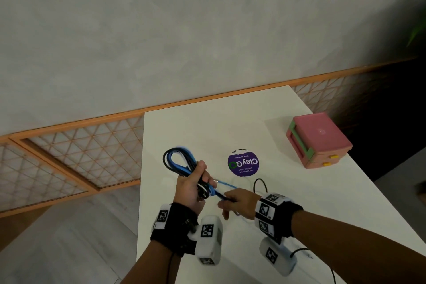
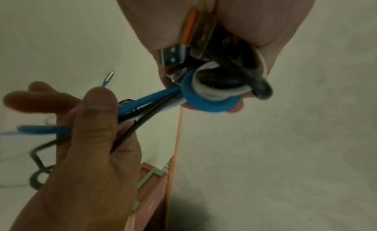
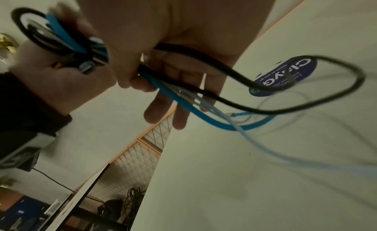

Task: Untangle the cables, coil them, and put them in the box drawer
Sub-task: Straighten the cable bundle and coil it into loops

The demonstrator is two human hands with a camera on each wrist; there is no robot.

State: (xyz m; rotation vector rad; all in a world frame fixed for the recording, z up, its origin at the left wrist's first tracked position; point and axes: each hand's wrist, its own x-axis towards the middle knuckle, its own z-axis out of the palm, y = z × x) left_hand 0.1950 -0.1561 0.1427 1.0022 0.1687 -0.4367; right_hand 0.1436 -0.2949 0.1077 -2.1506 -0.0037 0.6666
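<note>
My left hand [image 1: 193,182] grips a bundle of looped cables [image 1: 178,160], blue, black and white, held upright above the white table [image 1: 184,127]. In the left wrist view a blue cable [image 2: 206,100] wraps round the bundle, with USB plugs [image 2: 173,57] in the palm. My right hand [image 1: 235,202] pinches the loose blue, black and white tails [image 2: 142,105] just right of the left hand. In the right wrist view a black tail [image 3: 306,96] and a blue tail [image 3: 204,117] trail over the table. The pink box with drawers [image 1: 318,139] stands closed at the far right.
A round purple sticker [image 1: 243,163] lies on the table between the hands and the box. An orange-framed lattice screen [image 1: 76,152] runs behind the table and to its left. The table's left edge is close to my left arm.
</note>
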